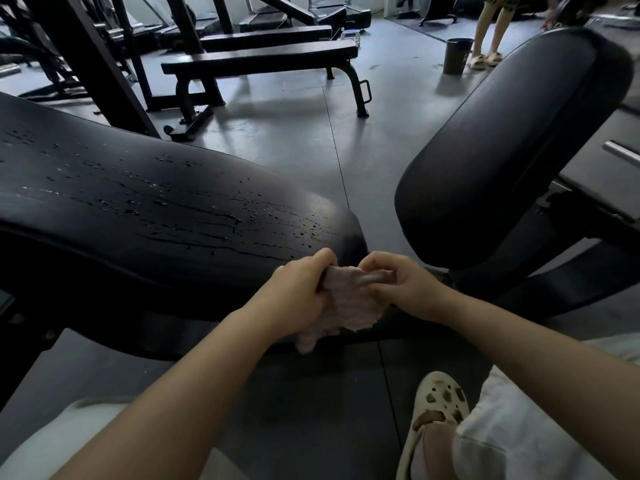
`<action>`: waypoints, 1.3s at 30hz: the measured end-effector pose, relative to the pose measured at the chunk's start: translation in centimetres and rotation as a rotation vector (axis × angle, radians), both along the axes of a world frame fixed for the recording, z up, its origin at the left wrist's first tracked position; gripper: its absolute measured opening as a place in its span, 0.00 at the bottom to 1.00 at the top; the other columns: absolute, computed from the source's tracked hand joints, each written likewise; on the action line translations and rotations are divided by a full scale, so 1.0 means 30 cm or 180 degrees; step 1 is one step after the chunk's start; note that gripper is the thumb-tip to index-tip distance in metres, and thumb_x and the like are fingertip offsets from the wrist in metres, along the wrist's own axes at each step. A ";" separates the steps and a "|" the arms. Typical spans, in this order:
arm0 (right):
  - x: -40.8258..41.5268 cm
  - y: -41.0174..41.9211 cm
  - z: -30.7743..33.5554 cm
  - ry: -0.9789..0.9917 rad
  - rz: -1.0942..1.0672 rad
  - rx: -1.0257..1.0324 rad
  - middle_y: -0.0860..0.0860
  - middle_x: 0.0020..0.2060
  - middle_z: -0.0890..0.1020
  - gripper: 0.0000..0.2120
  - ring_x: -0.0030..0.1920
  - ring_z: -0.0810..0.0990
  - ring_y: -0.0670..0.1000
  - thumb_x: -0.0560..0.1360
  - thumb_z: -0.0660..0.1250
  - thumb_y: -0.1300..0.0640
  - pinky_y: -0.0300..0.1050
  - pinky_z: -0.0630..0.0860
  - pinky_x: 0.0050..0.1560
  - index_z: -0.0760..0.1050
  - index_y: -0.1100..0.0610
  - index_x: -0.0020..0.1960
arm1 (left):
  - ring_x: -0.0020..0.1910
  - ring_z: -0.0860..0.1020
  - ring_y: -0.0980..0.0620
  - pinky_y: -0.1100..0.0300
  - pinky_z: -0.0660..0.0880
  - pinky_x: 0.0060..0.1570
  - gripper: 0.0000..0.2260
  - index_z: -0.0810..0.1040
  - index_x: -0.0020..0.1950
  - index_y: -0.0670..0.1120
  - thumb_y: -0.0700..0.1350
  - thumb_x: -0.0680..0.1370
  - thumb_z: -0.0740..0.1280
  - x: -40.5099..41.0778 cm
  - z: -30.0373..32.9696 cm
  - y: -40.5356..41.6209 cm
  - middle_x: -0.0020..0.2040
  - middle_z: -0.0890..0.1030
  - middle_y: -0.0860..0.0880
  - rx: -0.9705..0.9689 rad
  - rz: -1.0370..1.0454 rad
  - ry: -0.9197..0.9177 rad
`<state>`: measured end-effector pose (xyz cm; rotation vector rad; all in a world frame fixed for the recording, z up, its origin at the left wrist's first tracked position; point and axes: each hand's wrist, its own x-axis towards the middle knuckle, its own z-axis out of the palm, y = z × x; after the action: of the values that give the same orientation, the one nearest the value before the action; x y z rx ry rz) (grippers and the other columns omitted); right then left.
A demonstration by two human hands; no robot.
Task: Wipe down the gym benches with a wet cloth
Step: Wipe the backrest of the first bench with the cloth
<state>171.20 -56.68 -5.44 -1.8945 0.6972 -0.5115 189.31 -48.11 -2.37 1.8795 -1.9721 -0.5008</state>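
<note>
Far left: the near bench pad (138,202) fills that side of my view, black, its top surface dotted and streaked with water droplets. Its rounded end points toward centre frame.

Centre: my left hand (298,289) grips the pink cloth (346,303), fingers curled over its upper left edge, just at the rounded end of the wet pad. The cloth is bunched between both hands, with a loose flap hanging down below the left wrist. I cannot tell whether the cloth touches the pad itself. My right hand (398,282) pinches the cloth's upper right part between thumb and fingertips. Both grips are closed on the cloth, hands near each other, fabric stretched between them.

Behind, upper centre: a flat bench (259,58) stands on the grey floor (294,140), a second one just behind it, dark rack uprights to their left.

Right of centre: a second black pad (502,150), tilted upward, apart from the first pad with a floor gap between. No droplets visible on it.

Lower right: my foot in a cream clog (436,410), light trousers beside it.

Upper right: a dark bucket (457,55) on the floor, with another person's legs in sandals (485,58) just beside it.
</note>
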 end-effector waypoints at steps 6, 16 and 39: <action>-0.010 0.009 0.026 -0.0109 -0.0221 0.0294 0.61 0.43 0.80 0.06 0.41 0.82 0.46 0.72 0.68 0.72 0.39 0.80 0.42 0.73 0.63 0.43 | 0.46 0.73 0.47 0.53 0.72 0.44 0.17 0.72 0.54 0.55 0.35 0.73 0.61 0.004 0.035 0.040 0.47 0.75 0.52 -0.0124 -0.0086 0.0064; -0.001 0.011 0.076 0.0773 -0.0074 -0.0459 0.46 0.47 0.79 0.10 0.46 0.79 0.43 0.71 0.70 0.66 0.33 0.78 0.45 0.80 0.60 0.31 | 0.51 0.75 0.50 0.52 0.75 0.50 0.15 0.77 0.58 0.54 0.39 0.75 0.64 0.021 0.056 0.080 0.54 0.76 0.52 0.0113 -0.0149 -0.0332; 0.262 0.061 -0.096 0.0868 -0.1345 -0.0939 0.54 0.72 0.62 0.19 0.70 0.64 0.54 0.81 0.58 0.57 0.47 0.61 0.69 0.66 0.59 0.71 | 0.44 0.79 0.40 0.49 0.73 0.43 0.16 0.81 0.48 0.43 0.46 0.63 0.78 0.158 0.037 0.053 0.45 0.82 0.44 -0.0956 0.0704 -0.2270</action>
<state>179.06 -54.84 -8.33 -2.1212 1.2756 -0.6542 194.04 -46.53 -1.25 2.2117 -2.0243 0.5811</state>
